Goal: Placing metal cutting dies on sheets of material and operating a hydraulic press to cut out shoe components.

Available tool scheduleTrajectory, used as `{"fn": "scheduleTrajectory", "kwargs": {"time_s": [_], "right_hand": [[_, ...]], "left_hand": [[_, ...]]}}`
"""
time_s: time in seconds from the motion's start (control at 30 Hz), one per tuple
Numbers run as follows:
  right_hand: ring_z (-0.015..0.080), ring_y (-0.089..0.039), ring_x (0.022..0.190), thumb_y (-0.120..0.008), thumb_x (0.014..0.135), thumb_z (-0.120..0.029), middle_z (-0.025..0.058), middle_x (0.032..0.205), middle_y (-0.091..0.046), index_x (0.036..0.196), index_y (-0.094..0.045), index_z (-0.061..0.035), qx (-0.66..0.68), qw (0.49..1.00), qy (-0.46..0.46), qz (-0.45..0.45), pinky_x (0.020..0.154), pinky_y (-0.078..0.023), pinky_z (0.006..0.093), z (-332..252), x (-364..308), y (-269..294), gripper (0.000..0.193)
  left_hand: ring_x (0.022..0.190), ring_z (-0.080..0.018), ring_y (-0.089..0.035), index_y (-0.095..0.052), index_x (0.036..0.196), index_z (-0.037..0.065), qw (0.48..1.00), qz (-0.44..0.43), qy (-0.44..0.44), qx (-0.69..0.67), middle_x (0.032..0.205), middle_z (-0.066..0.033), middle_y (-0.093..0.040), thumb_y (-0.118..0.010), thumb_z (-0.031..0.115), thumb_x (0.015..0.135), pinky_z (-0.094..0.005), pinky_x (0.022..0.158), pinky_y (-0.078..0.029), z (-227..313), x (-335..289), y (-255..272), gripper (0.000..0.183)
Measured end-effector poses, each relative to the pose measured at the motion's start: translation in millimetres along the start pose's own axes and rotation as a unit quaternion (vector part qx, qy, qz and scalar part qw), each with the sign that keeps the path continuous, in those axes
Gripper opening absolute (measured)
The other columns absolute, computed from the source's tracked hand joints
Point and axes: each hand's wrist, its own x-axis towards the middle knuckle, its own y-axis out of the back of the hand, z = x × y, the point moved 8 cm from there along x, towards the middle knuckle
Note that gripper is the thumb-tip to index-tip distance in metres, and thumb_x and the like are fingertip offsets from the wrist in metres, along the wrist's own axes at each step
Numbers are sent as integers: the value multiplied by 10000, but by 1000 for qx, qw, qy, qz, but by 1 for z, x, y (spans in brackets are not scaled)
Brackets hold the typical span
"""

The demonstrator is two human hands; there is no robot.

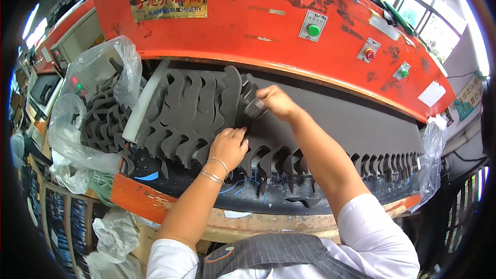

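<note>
My right hand (pixel 279 104) is closed around a dark block-like tool with shiny edges (pixel 251 102), blurred by motion, over the dark grey foam sheet (pixel 330 119). The palm of my left hand (pixel 228 147) faces down, its fingers stretched over the sheet beside that tool and its thumb apart. Left of both hands, wavy cut foam pieces (pixel 194 98) stand in close rows. A curved foam strip (pixel 233 90) sticks up just left of the tool. Scalloped cut-outs line the sheet's near edge.
Behind the sheet rises the red machine beam (pixel 227 31), with a green button (pixel 313 30) and a red button (pixel 370 55). A clear plastic bag (pixel 70 139) of foam scraps (pixel 103 119) lies at the left. Another clear bag (pixel 433 160) hangs at the right end.
</note>
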Motion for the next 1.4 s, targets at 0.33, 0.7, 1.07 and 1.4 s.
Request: {"fn": "scheduleTrajectory", "kwargs": {"time_s": [0.33,0.7,1.07,1.4], "right_hand": [[346,-625,788,-671,664,-199,177,857,-668,850,-703,-61,-453,891,5,34,754,-519,411,-5,-27,-5,234],[417,-234,1412,-848,547,-567,298,1441,-353,1295,-501,-40,-464,876,74,112,1141,-199,522,22,-80,-23,979],[401,-284,1398,-791,609,-582,315,1408,-394,1312,-495,-35,-476,868,91,105,1133,-219,518,18,-53,-5,939],[296,-274,1418,-787,757,-399,175,1513,-319,1431,-398,-50,-255,822,282,424,1143,-257,461,-22,-172,206,853]], "left_hand": [[1098,-233,-569,-722,1047,217,989,-67,0,133,1105,-20,-651,-578,227,832,-393,947,-414,-32,82,-24,259],[1224,-197,-442,-685,1173,227,994,-86,30,57,1258,1,-551,-548,169,832,-406,1041,-293,-49,68,-41,371],[1239,-215,-429,-692,1161,271,989,-126,49,60,1286,-3,-531,-512,185,829,-386,1056,-273,-62,102,-54,388],[904,-296,-659,-695,1043,45,984,-14,107,-142,992,-156,-681,-603,165,866,-345,810,-515,-21,180,-10,233]]}}
